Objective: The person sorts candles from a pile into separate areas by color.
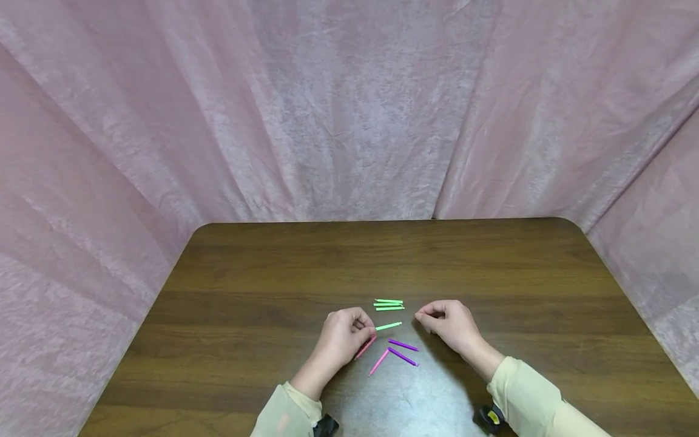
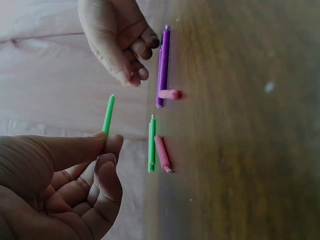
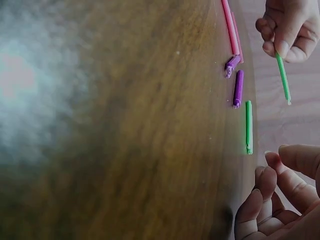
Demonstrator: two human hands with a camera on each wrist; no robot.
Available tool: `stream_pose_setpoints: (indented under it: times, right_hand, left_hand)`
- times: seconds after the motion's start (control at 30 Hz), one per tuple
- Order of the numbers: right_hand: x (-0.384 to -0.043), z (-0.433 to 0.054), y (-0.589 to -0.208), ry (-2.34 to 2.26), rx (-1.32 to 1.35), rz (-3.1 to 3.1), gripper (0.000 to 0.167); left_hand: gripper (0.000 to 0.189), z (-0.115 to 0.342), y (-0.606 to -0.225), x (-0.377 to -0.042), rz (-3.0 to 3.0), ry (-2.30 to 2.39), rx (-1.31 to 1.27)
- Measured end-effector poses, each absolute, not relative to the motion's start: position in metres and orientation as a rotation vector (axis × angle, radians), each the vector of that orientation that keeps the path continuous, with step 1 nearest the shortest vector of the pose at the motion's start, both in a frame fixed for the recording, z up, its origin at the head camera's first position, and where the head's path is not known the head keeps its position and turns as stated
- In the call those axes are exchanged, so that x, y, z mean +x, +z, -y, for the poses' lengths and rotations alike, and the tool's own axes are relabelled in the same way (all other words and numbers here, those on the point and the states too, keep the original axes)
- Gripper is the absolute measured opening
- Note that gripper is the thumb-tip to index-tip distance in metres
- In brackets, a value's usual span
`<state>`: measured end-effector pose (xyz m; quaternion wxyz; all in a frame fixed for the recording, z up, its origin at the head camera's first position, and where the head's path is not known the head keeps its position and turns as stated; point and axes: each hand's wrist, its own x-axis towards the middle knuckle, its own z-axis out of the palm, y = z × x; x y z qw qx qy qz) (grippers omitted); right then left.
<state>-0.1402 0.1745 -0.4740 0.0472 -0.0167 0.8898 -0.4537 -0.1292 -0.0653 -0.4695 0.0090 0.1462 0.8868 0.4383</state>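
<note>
My left hand (image 1: 341, 337) pinches one end of a thin green candle (image 1: 389, 326) between thumb and forefinger. In the left wrist view that green candle (image 2: 108, 116) is raised above the table, its wick end away from the hand. My right hand (image 1: 450, 325) hovers to the right of it, fingers loosely bent, with nothing visible between thumb and forefinger. Beyond the hands lie several green candles (image 1: 389, 308) side by side. Nearer the person rest two purple candles (image 1: 403, 345) and a pink candle (image 1: 378, 362). Another pink candle (image 1: 366, 347) is just beside the left hand.
The candles are on a brown wooden table (image 1: 262, 273) with rounded far corners. Pink velvety curtains (image 1: 349, 109) hang behind it and at both sides. Each wrist wears a dark device, such as the right one (image 1: 488, 419).
</note>
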Motion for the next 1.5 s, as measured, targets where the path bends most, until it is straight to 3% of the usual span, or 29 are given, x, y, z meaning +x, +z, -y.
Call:
stream_pose_setpoints:
  times: [1.5]
  right_hand:
    - [-0.103,-0.17,-0.469,-1.491,-0.233,-2.478,0.008]
  left_hand:
    - [0.012,0.063,-0.472,-0.168,-2.864,1.228,0.414]
